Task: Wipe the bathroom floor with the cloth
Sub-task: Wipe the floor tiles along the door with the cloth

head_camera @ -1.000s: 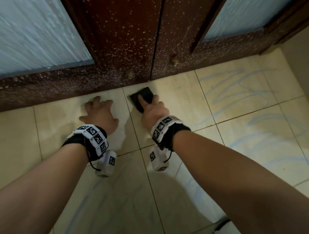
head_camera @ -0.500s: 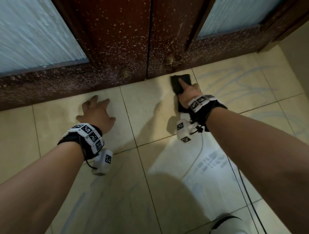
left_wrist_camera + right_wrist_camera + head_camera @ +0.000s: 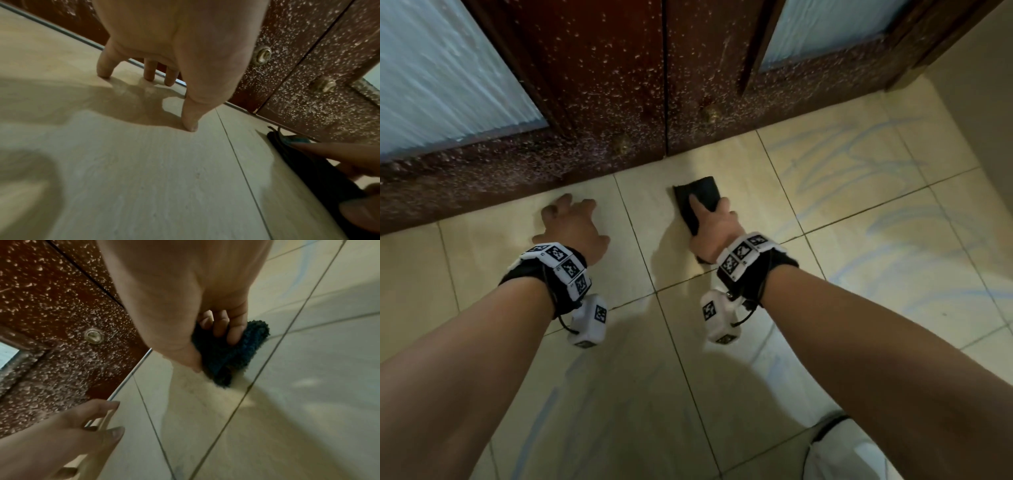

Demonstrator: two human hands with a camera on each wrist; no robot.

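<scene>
A: Beige tiles make the floor (image 3: 592, 394), with thin dark grout lines and some pale blue streaks on the right side.

B: And the hands on it?

A: The left hand (image 3: 573, 228) stands on its fingers (image 3: 190, 121) – they are spread and bent, the tips touch the tile, and they grasp nothing. The right hand (image 3: 714, 228) is on the cloth (image 3: 697, 197). Its fingers (image 3: 235, 331) curl over one edge and the thumb lies on top, so it grips the cloth against the floor.

B: Where is the cloth exactly?

A: On the tile just right of the left hand, near the door (image 3: 599, 85) but not touching it – I see a strip of bare tile between them. The cloth is dark and folded. Behind, the brown wood has many white spots, small brass knobs and frosted glass panes.
</scene>
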